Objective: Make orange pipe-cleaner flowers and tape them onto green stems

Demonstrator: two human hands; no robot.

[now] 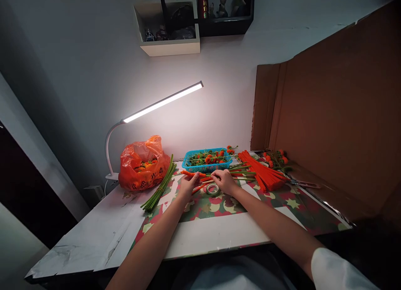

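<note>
My left hand (188, 185) is closed in a pinch on an orange fuzzy strip (189, 173), which looks like pipe cleaners and sticks out past the fingertips to the left. Close by on the right, my right hand (224, 182) has its fingers pressed together near the strip's other end; what lies between them is too small to make out. Below and between both hands sits a roll of green tape (213, 190). More orange strips and green stems (242, 172) lie beside my right hand. A large bundle of orange-red pipe cleaners (265, 175) is further right.
Behind the hands stands a blue basket (205, 169) with orange-and-green flower pieces. A bundle of green stems (161, 190) and an orange plastic bag (142, 173) are left. Pliers or scissors (305, 184) lie right, near a cardboard panel (328, 114). A lit lamp (163, 102) hangs overhead.
</note>
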